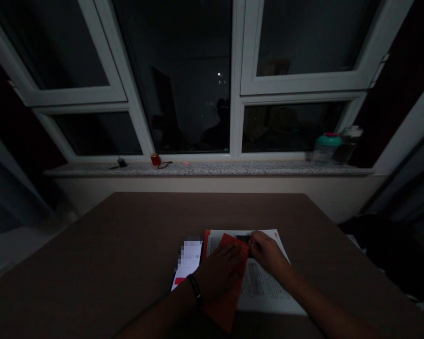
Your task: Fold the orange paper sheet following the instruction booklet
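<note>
My left hand (219,273), with a dark band on its wrist, lies flat over an orange-red sheet (226,308) and covers much of it. That sheet is slanted across an open printed booklet or page (263,287) with text and a dark picture. Curled closed near the sheet's upper right corner is my right hand (266,249). Its fingertips are dim, and whatever they pinch is hidden. A lit phone (190,258) rests on the table just left of the page, beside my left forearm.
The brown table (144,226) stretches to a wall under a window. On the speckled sill (212,168) stand a small red object (155,159), a small dark bottle (121,162) and a teal-lidded container (327,148). Dark fabric (378,240) is heaped at the right.
</note>
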{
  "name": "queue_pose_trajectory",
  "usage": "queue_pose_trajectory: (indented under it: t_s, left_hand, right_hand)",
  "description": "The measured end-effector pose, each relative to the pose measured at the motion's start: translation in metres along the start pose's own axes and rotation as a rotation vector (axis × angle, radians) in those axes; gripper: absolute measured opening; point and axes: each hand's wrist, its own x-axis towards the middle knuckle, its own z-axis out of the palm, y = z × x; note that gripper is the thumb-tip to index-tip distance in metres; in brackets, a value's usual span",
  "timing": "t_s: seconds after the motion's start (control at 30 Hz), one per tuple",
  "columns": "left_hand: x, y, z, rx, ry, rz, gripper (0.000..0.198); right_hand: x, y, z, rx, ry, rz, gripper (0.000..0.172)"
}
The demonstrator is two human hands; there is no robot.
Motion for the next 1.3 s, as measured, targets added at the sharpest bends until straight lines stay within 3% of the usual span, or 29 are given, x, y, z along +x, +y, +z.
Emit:
queue_pose_trajectory:
  t_s: [0.27,0.5,0.8,1.0,1.17,1.3]
  left_hand:
    - [-0.001,0.0,0.0,0.004,-0.001,0.003,0.043]
    - [-0.004,0.001,-0.002,0.007,0.007,0.045,0.044]
    - [-0.001,0.006,-0.008,0.009,0.032,0.019,0.035]
    - [-0.004,0.006,-0.009,0.053,0.035,-0.027,0.036]
    - [-0.006,0.0,-0.006,0.038,-0.023,-0.033,0.054]
    - [-0.006,-0.001,-0.005,0.036,-0.045,-0.066,0.055]
  right_hand:
    - [-0.004,0.003,-0.001,0.029,0.063,0.07,0.016]
    - [-0.01,-0.002,-0.003,0.091,-0.139,-0.156,0.015]
    - [-0.003,0.006,-0.001,-0.03,0.058,0.057,0.016]
    - [-0.004,0.003,-0.003,0.124,0.098,0.156,0.013]
    - [-0.007,-0.003,-0.006,0.216,-0.031,0.052,0.012]
    - [-0.01,-0.004,-0.007,0.226,-0.196,-0.108,0.016]
